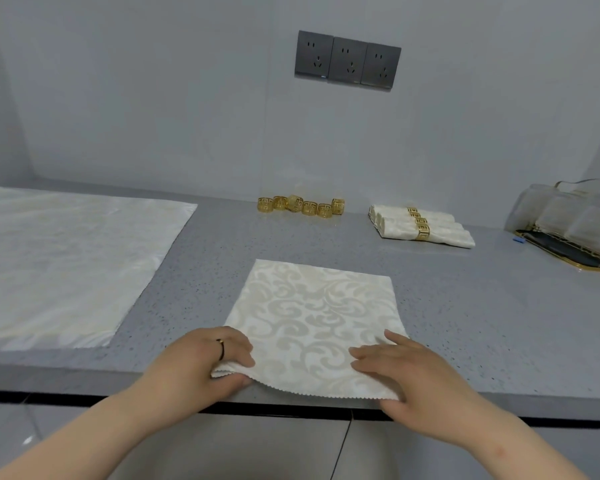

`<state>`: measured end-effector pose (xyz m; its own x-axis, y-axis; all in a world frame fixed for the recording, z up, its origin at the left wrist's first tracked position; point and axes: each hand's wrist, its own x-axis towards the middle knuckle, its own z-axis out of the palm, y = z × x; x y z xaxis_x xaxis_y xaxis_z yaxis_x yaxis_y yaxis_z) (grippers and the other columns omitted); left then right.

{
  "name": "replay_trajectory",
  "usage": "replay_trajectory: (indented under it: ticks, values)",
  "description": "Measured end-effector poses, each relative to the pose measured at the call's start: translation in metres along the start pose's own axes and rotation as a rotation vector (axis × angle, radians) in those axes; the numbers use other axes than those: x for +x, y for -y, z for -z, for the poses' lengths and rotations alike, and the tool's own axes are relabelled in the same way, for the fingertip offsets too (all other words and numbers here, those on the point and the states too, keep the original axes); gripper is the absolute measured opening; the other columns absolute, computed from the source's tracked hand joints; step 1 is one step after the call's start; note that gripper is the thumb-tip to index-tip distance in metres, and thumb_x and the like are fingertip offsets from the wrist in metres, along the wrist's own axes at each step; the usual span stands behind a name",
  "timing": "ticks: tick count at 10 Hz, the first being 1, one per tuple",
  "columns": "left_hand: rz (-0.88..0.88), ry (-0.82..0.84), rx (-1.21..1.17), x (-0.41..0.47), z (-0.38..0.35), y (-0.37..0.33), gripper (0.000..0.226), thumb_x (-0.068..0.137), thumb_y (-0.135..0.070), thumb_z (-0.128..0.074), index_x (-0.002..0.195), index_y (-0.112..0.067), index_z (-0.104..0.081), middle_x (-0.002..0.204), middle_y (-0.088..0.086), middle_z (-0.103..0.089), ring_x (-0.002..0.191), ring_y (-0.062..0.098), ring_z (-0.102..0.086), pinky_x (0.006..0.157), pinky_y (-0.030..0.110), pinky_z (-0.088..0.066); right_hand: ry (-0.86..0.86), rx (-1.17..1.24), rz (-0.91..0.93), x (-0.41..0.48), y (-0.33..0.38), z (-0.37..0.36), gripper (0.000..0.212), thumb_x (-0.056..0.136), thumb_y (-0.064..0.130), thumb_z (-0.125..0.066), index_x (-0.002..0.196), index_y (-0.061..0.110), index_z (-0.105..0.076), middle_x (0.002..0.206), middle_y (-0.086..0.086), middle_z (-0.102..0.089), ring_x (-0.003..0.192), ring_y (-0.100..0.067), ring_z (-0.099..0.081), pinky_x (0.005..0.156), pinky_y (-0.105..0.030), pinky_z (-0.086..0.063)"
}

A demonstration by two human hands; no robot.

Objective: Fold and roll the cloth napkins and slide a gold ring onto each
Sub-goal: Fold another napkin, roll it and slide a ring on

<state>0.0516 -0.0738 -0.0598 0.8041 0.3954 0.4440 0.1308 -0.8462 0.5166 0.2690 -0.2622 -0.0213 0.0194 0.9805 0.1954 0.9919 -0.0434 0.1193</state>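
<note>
- The person's left hand (205, 358) is gripping the near-left corner of the folded napkin (312, 317), with the fingers curled over the top and the thumb tucked beneath, lifting that corner a little.
- The right hand (406, 372) is lying with its fingers straight, pressing flat on the near-right part of the same cloth and clasping nothing.
- The napkin is lying as a cream, scroll-patterned square on the grey counter (465, 323), its scalloped near edge reaching the counter's front lip.
- It is looking light, soft and limp, and likely to sag or slide if held at one point. Taking both near corners and rolling evenly away seems the surest hold.
- To the left, a stack of flat napkins (66, 265) is waiting.
- Farther back, six gold rings (300, 206) are sitting in a row by the wall (187, 116). They appear rigid and apt to roll.
- Right of them, four rolled napkins (423, 225) are lying side by side, each wearing a ring.
</note>
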Motion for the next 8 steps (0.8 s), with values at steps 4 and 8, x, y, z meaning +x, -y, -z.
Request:
replay_trajectory:
  ticks: [4, 8]
  values:
    - [-0.169, -0.090, 0.333, 0.004, -0.001, 0.000, 0.064, 0.094, -0.058, -0.015, 0.097, -0.027, -0.071, 0.098, -0.011, -0.071, 0.106, 0.004, -0.049, 0.084, 0.001, -0.033, -0.062, 0.253, -0.098, -0.022, -0.019, -0.018, 0.049, 0.097, 0.052, -0.011, 0.126, 0.036, -0.047, 0.127, 0.020, -0.051, 0.124, 0.016, -0.031, 0.106, -0.006, -0.013]
    - [-0.181, -0.018, 0.416, 0.017, 0.006, 0.008, 0.067, 0.098, -0.048, -0.009, 0.085, -0.033, -0.073, 0.088, -0.022, -0.070, 0.077, -0.005, -0.066, 0.073, 0.005, -0.042, 0.006, 0.059, -0.148, -0.025, -0.024, -0.027, 0.057, 0.088, 0.066, -0.009, 0.121, 0.035, -0.044, 0.125, 0.022, -0.050, 0.120, -0.003, -0.040, 0.107, -0.009, -0.012]
